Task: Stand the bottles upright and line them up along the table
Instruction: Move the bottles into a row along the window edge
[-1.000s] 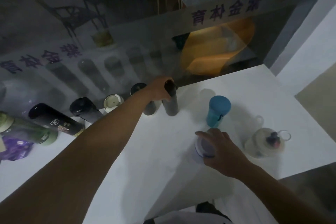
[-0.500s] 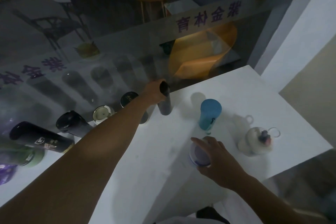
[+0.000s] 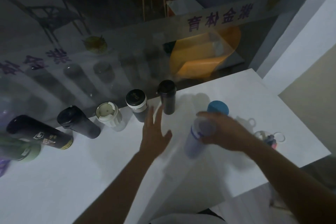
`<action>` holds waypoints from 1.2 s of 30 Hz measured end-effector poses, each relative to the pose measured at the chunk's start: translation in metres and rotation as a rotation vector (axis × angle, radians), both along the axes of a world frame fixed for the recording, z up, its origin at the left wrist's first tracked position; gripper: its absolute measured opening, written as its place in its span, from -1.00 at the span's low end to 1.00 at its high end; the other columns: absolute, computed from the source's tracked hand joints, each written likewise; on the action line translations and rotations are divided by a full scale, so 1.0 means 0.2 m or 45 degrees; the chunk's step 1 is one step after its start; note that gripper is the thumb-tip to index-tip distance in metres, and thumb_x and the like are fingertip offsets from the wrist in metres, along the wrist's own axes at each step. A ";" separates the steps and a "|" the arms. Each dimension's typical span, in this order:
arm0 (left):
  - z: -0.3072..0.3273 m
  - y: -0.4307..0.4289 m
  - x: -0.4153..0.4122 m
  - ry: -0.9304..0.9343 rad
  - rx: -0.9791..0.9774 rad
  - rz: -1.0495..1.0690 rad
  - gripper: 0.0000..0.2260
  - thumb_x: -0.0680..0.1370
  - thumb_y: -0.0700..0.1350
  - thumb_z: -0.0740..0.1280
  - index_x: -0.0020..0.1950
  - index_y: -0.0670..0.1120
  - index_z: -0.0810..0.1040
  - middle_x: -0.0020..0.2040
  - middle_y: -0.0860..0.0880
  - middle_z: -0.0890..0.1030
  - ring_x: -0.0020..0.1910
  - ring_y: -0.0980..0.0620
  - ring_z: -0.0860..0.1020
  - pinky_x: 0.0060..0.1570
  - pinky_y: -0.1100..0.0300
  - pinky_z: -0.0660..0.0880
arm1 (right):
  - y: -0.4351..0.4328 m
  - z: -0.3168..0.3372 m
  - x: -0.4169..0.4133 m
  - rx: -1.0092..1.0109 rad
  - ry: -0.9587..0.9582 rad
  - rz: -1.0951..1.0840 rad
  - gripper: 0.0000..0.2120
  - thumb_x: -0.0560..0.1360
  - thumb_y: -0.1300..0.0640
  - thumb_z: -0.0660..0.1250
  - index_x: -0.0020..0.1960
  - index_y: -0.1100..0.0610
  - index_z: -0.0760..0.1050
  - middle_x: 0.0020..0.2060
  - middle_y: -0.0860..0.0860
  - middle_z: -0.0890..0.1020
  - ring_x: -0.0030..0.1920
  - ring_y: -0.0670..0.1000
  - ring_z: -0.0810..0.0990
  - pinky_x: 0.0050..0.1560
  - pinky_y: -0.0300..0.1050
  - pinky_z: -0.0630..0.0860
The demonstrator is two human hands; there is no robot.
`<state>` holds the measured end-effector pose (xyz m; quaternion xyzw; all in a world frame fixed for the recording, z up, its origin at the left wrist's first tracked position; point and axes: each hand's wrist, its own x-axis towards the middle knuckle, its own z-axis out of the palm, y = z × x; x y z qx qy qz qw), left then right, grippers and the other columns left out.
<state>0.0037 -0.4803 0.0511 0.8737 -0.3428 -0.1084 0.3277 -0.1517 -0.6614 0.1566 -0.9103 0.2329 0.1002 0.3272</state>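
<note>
Head view: right hand [image 3: 225, 132] has its fingers wrapped round the pale blue bottle [image 3: 195, 138], upright on the white surface [image 3: 254, 96]; left hand [image 3: 154, 132] hovers splayed, empty. Best set it just beside the slim black bottle [image 3: 168, 97] — keeping the row straight.

Right of the black bottle [image 3: 167, 96] you have bare table [image 3: 236, 89] along the glass; the blue cup [image 3: 217, 107] blocks nearer you.
</note>
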 end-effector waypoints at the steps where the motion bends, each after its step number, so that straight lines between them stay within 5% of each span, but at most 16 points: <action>1: -0.07 0.07 -0.07 0.039 0.106 -0.008 -0.15 0.43 -0.01 0.42 0.58 0.10 -0.04 0.60 -0.10 -0.03 0.56 -0.13 0.02 0.48 -0.08 0.14 | -0.04 0.06 0.04 0.000 -0.044 0.008 -0.28 0.34 -0.07 0.54 0.43 -0.10 0.35 0.23 -0.03 0.51 0.19 0.08 0.54 0.20 0.01 0.50; 7: -0.40 0.34 -0.32 0.207 0.778 0.000 -0.12 0.47 0.19 0.30 0.53 0.21 -0.29 0.58 -0.06 -0.30 0.56 -0.21 -0.18 0.48 -0.19 0.01 | -0.38 0.18 0.39 -0.086 -0.238 -0.019 -0.24 0.23 -0.21 0.52 0.37 -0.10 0.37 0.26 -0.05 0.52 0.19 0.07 0.54 0.18 0.08 0.52; 11: -0.46 0.41 -0.37 0.234 0.928 -0.011 -0.15 0.46 0.32 0.21 0.55 0.19 -0.27 0.58 -0.04 -0.29 0.56 -0.16 -0.21 0.46 -0.24 0.01 | -0.55 0.02 0.61 -0.183 -0.152 -0.024 -0.25 0.34 -0.03 0.56 0.43 0.04 0.32 0.31 0.04 0.47 0.25 0.12 0.49 0.15 -0.03 0.45; 16: -0.49 0.42 -0.42 0.225 0.961 0.002 -0.21 0.48 0.37 0.17 0.54 0.24 -0.24 0.58 0.01 -0.28 0.56 -0.12 -0.22 0.44 -0.27 0.07 | -0.67 -0.20 0.75 -0.253 -0.002 0.068 -0.23 0.35 -0.05 0.54 0.45 0.06 0.29 0.37 0.10 0.44 0.31 0.19 0.46 0.29 0.16 0.45; 27: -0.49 0.34 -0.36 0.314 0.867 0.097 -0.26 0.48 0.28 0.31 0.52 0.36 -0.08 0.60 0.05 -0.22 0.56 -0.14 -0.18 0.30 -0.31 0.26 | -0.69 -0.30 0.79 -0.248 0.008 0.126 -0.25 0.41 0.00 0.51 0.49 0.04 0.24 0.41 0.09 0.41 0.36 0.18 0.43 0.26 0.03 0.43; 33: -0.48 0.34 -0.36 0.288 0.900 0.053 -0.24 0.47 0.32 0.28 0.53 0.33 -0.11 0.60 0.02 -0.23 0.56 -0.17 -0.18 0.28 -0.30 0.29 | -0.68 -0.19 0.68 -0.136 -0.052 0.092 -0.10 0.33 -0.14 0.54 0.52 -0.04 0.15 0.45 0.04 0.36 0.38 0.17 0.40 0.31 0.16 0.45; 36: -0.48 0.34 -0.32 0.337 0.931 -0.013 -0.18 0.46 0.24 0.33 0.55 0.25 -0.12 0.59 -0.05 -0.24 0.55 -0.23 -0.18 0.36 -0.28 0.25 | -0.66 -0.07 0.51 0.059 -0.200 -0.075 -0.29 0.40 -0.08 0.51 0.45 -0.02 0.28 0.38 -0.01 0.45 0.32 0.05 0.46 0.29 0.05 0.45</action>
